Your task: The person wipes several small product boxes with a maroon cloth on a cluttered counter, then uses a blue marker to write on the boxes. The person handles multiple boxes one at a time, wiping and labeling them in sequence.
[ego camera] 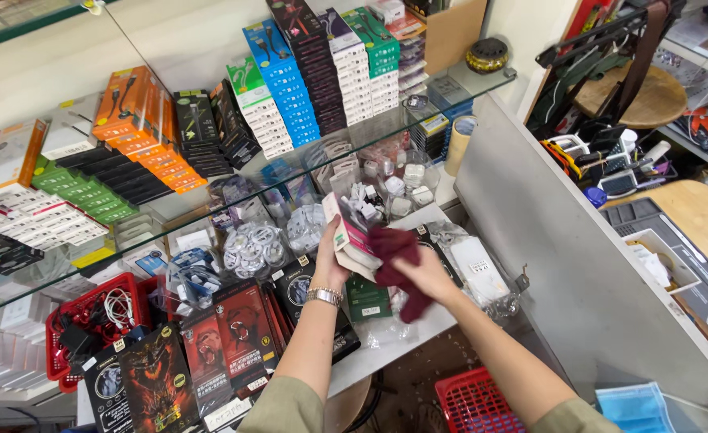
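Pink-and-white packet stack point(352, 232) tilted upright above the shelf, dark red cloth point(396, 261) against its front.

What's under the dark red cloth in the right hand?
The dark red cloth covers the right hand's fingers and part of the flat pink-and-white package; the package's covered corner is hidden.

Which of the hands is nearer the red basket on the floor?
Right. The right hand, holding a dark red cloth, is almost above the red basket; the left hand, gripping a small packet, is further left.
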